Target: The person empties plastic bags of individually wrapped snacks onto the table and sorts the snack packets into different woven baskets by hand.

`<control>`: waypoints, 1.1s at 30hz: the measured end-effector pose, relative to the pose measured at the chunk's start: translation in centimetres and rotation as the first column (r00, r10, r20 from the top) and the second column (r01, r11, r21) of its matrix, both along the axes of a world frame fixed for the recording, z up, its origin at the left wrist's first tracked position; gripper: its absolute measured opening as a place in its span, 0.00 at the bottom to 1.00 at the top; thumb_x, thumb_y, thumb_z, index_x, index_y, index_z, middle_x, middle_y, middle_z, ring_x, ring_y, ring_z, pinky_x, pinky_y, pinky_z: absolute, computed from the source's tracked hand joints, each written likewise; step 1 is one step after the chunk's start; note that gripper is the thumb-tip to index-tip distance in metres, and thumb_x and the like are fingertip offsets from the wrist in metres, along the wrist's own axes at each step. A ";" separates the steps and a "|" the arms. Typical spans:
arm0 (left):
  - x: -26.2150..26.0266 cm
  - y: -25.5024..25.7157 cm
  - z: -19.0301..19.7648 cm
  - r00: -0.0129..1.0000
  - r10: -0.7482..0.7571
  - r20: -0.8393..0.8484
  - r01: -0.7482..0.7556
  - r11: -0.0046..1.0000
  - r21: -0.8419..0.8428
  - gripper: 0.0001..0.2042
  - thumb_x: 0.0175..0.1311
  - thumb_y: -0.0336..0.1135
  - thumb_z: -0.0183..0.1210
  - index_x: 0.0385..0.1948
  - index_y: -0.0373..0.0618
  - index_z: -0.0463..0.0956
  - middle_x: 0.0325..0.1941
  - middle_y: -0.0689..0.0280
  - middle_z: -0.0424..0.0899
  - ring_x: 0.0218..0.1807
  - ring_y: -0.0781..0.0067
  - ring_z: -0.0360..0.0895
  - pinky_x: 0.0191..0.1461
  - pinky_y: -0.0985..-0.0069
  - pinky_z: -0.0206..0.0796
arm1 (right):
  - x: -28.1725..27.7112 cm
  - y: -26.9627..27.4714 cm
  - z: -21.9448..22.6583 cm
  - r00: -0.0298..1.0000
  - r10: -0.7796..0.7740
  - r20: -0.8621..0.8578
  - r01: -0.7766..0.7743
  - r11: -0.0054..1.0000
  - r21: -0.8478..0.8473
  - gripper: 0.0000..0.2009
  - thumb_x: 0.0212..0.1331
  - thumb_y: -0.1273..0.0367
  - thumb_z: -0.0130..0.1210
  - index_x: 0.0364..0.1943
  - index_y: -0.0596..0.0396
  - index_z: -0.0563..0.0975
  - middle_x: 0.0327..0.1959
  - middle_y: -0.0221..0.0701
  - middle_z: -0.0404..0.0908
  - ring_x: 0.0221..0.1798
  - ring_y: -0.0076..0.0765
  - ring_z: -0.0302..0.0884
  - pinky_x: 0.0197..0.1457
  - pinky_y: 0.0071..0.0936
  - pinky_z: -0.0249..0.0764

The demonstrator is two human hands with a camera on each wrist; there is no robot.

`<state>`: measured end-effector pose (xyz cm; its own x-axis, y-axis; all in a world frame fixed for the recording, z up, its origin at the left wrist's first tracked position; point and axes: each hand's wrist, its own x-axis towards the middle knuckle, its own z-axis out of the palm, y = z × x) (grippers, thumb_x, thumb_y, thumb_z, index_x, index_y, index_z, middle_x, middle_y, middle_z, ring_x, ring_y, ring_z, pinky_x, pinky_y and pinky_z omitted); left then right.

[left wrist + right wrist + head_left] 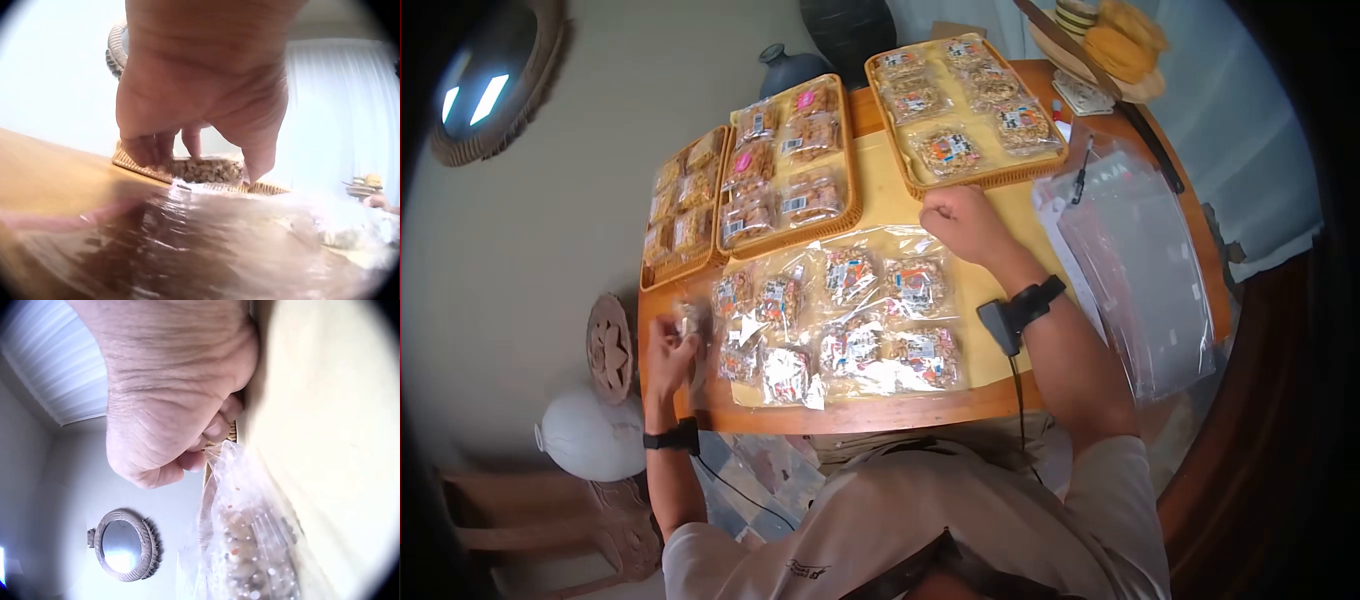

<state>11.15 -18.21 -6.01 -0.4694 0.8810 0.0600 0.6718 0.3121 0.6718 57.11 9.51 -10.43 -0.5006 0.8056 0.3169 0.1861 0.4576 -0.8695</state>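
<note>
My left hand [668, 358] is at the table's left edge, its fingers and thumb gripping a clear-wrapped snack packet [688, 318] by its sides. In the left wrist view, brown, nubbly pieces [209, 170] show through the wrap between fingers and thumb. My right hand [972, 226] rests with curled fingers on the yellow cloth [880, 205], just in front of the right basket, holding nothing. Two rows of labelled snack packets [848, 275] lie between the hands on clear plastic. One of these packets [250, 550] sits close below the right hand in the right wrist view.
Wicker baskets of packets stand along the back: a small left one [662, 282], a middle one [855, 190] and a right one [1055, 160]. Clear plastic bags [1145, 270] and a pen [1084, 172] lie at the right. A dark knife-like blade [1152, 148] lies beyond them.
</note>
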 end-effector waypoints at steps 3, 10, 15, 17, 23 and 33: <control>-0.7 -0.3 1.8 0.972 0.019 -0.234 0.004 0.995 0.098 0.17 0.58 0.30 0.66 0.44 0.41 0.68 0.38 0.65 0.74 0.41 0.72 0.72 0.50 0.72 0.66 | 0.2 -0.1 0.4 1.000 -0.019 0.020 0.019 1.000 0.009 0.10 0.54 0.69 0.57 0.23 0.63 0.75 0.18 0.41 0.70 0.22 0.35 0.68 0.27 0.35 0.65; 13.1 11.9 11.2 0.814 -0.403 -0.418 0.417 0.907 -0.062 0.25 0.56 0.33 0.70 0.55 0.40 0.70 0.50 0.53 0.81 0.55 0.55 0.79 0.59 0.64 0.70 | -0.3 0.0 0.0 1.000 -0.014 0.016 0.013 0.998 0.054 0.09 0.54 0.70 0.57 0.23 0.63 0.76 0.16 0.42 0.71 0.18 0.32 0.68 0.26 0.34 0.65; 22.8 23.5 10.8 0.596 -0.670 -0.443 0.711 0.696 -0.097 0.35 0.56 0.41 0.71 0.66 0.47 0.64 0.52 0.49 0.80 0.53 0.46 0.80 0.57 0.59 0.72 | 0.2 -0.1 0.3 0.998 -0.032 0.046 0.032 0.999 0.012 0.09 0.54 0.69 0.58 0.24 0.63 0.77 0.18 0.44 0.75 0.19 0.36 0.72 0.27 0.35 0.68; 25.2 27.4 9.9 0.553 -0.708 -0.439 0.743 0.658 -0.123 0.37 0.56 0.43 0.70 0.68 0.48 0.62 0.52 0.47 0.80 0.52 0.45 0.80 0.57 0.58 0.72 | 0.1 0.0 0.2 0.998 -0.037 0.040 0.036 0.999 0.020 0.09 0.54 0.69 0.58 0.24 0.63 0.77 0.18 0.44 0.75 0.19 0.37 0.73 0.27 0.36 0.68; 30.4 33.2 6.9 0.520 -0.767 -0.376 0.744 0.623 -0.243 0.40 0.56 0.45 0.72 0.70 0.49 0.60 0.59 0.46 0.77 0.58 0.45 0.78 0.62 0.58 0.70 | 0.0 0.1 0.3 0.999 -0.038 0.039 0.038 0.999 -0.001 0.11 0.52 0.66 0.57 0.24 0.61 0.76 0.22 0.49 0.76 0.25 0.56 0.76 0.30 0.44 0.70; 32.6 36.1 5.2 0.229 -0.800 -0.555 0.834 0.455 -0.312 0.32 0.57 0.49 0.70 0.64 0.49 0.72 0.65 0.51 0.75 0.67 0.45 0.70 0.70 0.58 0.64 | -0.6 0.5 -1.0 0.999 -0.040 -0.022 0.042 0.997 0.069 0.09 0.54 0.70 0.58 0.23 0.63 0.76 0.18 0.45 0.75 0.18 0.39 0.71 0.27 0.36 0.69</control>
<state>43.78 17.84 -0.78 0.6574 0.7529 0.0320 0.7514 -0.6581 0.0476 56.48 9.97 -11.41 -0.4603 0.8010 0.3827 0.1887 0.5095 -0.8395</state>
